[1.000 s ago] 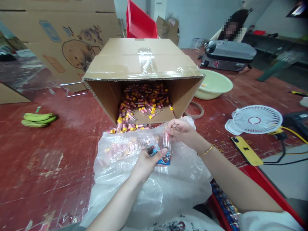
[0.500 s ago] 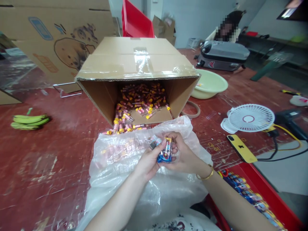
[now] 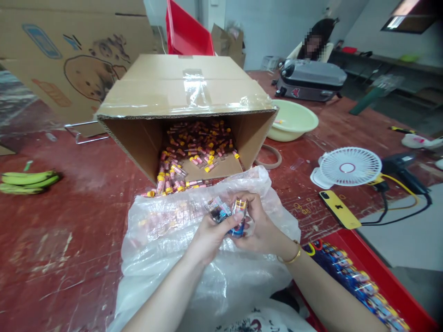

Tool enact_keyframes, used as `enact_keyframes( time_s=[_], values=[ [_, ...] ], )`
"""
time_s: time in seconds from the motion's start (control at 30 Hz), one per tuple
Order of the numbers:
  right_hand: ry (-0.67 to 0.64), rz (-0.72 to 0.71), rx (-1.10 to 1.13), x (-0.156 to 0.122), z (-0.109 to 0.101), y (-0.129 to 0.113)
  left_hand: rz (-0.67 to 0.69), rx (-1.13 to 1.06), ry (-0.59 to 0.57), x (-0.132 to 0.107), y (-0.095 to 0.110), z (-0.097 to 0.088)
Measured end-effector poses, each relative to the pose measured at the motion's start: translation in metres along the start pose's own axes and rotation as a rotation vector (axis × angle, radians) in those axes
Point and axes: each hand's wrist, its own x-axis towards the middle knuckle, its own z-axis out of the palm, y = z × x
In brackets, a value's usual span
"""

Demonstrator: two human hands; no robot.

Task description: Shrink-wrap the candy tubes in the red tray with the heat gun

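Observation:
Both hands meet over a translucent plastic sheet (image 3: pixel 207 267) spread at the table's front. Between them is a small printed packet (image 3: pixel 238 221), blue below and yellow above, in shiny clear wrapping. My left hand (image 3: pixel 211 237) presses its thumb on the packet's face, and a dark printed wrapper (image 3: pixel 218 210) sticks out beside that thumb. My right hand (image 3: pixel 259 226) curls its fingers round the packet's right side and top. Just beyond, a cardboard box (image 3: pixel 187 92) lies on its side, its mouth facing me, with many small yellow-capped tubes (image 3: pixel 176 177) inside and spilling out.
At right are a white fan (image 3: pixel 349 166), a yellow phone (image 3: pixel 339 210), a black corded tool (image 3: pixel 404 170) and a red tray (image 3: pixel 384 272) of similar packets. Bananas (image 3: pixel 29 181) lie left. Behind stand a pale green basin (image 3: pixel 294 120) and a grey suitcase (image 3: pixel 311 80); a person sits beyond.
The view has swung slightly right, so the surroundings sit further left. The packet has turned a little in my hands, and the dark wrapper shows more on the left.

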Motion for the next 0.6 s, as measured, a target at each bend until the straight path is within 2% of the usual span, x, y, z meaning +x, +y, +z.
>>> enact_keyframes(
  time_s=[0.17,0.27,0.37,0.43,0.47,0.53,0.57,0.6],
  values=[
    [0.005,0.010,0.013,0.000,0.001,-0.001,0.049,0.003,0.023,0.003,-0.005,-0.003],
    [0.065,0.016,-0.023,0.001,0.001,-0.004,0.061,0.074,0.044,0.005,-0.005,-0.002],
    [0.200,0.037,-0.120,-0.011,-0.020,0.005,0.030,0.103,0.107,0.003,-0.002,-0.001],
    [0.327,0.133,-0.189,-0.041,-0.053,0.022,-0.022,0.130,0.156,0.002,0.000,-0.003],
    [0.400,0.227,-0.238,-0.065,-0.074,0.032,-0.048,0.160,0.173,0.002,0.002,-0.004],
    [0.577,0.493,-0.432,-0.132,-0.121,0.046,-0.091,0.244,0.192,0.003,0.004,-0.007],
    [0.660,0.685,-0.561,-0.171,-0.142,0.050,-0.105,0.279,0.192,0.003,0.005,-0.009],
    [0.738,0.810,-0.625,-0.211,-0.161,0.051,-0.117,0.305,0.190,0.004,0.005,-0.010]
  ],
)
